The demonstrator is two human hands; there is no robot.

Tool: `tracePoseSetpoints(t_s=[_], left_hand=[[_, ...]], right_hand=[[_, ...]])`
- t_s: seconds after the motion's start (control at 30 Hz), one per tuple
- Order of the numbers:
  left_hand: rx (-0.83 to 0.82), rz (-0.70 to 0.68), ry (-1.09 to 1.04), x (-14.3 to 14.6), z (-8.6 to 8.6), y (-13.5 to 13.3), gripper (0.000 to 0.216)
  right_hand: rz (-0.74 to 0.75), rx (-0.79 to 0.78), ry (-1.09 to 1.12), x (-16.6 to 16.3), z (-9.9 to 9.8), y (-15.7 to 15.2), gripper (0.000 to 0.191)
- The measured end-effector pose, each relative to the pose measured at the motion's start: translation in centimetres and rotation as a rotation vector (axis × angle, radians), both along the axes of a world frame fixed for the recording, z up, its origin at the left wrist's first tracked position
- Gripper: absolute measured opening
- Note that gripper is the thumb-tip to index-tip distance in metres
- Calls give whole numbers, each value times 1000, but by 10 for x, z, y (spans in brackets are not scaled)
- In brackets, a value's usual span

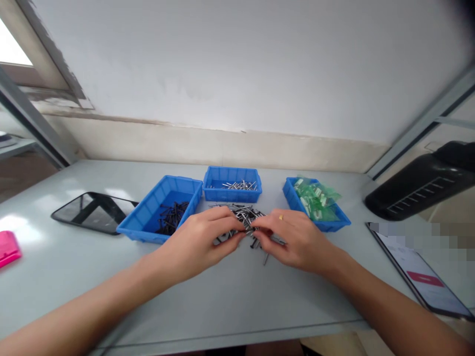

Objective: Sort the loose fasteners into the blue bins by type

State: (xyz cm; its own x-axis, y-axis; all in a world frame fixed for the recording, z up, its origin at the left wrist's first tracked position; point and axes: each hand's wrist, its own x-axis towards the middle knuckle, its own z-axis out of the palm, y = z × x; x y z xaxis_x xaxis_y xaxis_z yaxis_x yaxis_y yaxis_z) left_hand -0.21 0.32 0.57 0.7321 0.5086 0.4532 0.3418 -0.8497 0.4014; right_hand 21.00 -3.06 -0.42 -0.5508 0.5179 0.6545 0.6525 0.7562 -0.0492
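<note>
A loose pile of thin metal pins (243, 212), like nails or rivets, lies on the table between my hands. Most are silvery; a few have dark ends. My left hand (202, 235) reaches into the pile from the left, thumb and forefinger pinched at its middle. My right hand (297, 237), with a ring on one finger, meets it there, its thumb and fingertips also drawn together. The fingertips nearly touch each other, and what is between them is too small to make out. Parts of the pile are hidden behind both hands.
A blue bin (129, 225) of dark pins (172, 217) stands at left. Behind the pile is another blue bin (232, 195) with silvery pins (241, 185). A third bin (330, 226) holds green packets (317, 200). Around are a black-framed panel (74, 212), pink object (8, 248), phone (419, 272) and black bottle (415, 185).
</note>
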Motion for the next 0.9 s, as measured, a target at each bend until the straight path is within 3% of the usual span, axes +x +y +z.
tracePoseSetpoints(t_s=[0.17, 0.4, 0.9], left_hand=[[82, 54, -49, 0, 0, 0, 15], [254, 28, -14, -1, -4, 2, 12], [150, 27, 47, -2, -3, 3, 13]], right_hand=[[-32, -83, -11, 0, -2, 2, 13], [-38, -188, -125, -1, -3, 2, 16], [5, -58, -15, 1, -1, 0, 13]])
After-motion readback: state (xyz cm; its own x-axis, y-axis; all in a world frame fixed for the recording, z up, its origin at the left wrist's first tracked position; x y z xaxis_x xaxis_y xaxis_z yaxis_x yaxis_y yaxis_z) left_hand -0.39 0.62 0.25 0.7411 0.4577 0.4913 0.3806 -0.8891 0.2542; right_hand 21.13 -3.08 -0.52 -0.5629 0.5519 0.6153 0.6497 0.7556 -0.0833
